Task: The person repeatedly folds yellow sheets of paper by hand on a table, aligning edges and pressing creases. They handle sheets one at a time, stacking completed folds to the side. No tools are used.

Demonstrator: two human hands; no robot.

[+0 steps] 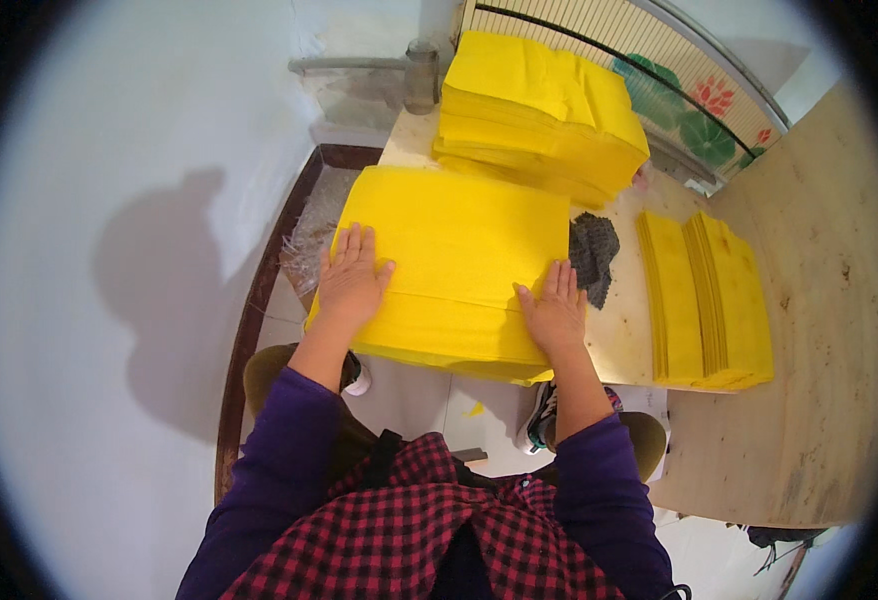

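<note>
A thick stack of yellow cloth sheets (449,240) lies in front of me, its near edge overhanging the wooden table. My left hand (354,277) rests flat on the stack's left side, fingers stretched out and pointing away from me. On the right edge lies my right hand (556,308), also flat, its thumb on the top sheet and its fingers along the side. Neither hand grips anything. Just right of the stack, near my right fingertips, is a dark grey cloth scrap (593,258) with jagged edges.
Behind the stack stands a taller yellow pile (539,110). Two folded yellow bundles (714,300) lie at the right of the wooden table (619,345), beside an upright wooden board (809,300). A glass jar (421,77) stands at the back left. A white wall (139,130) borders the left.
</note>
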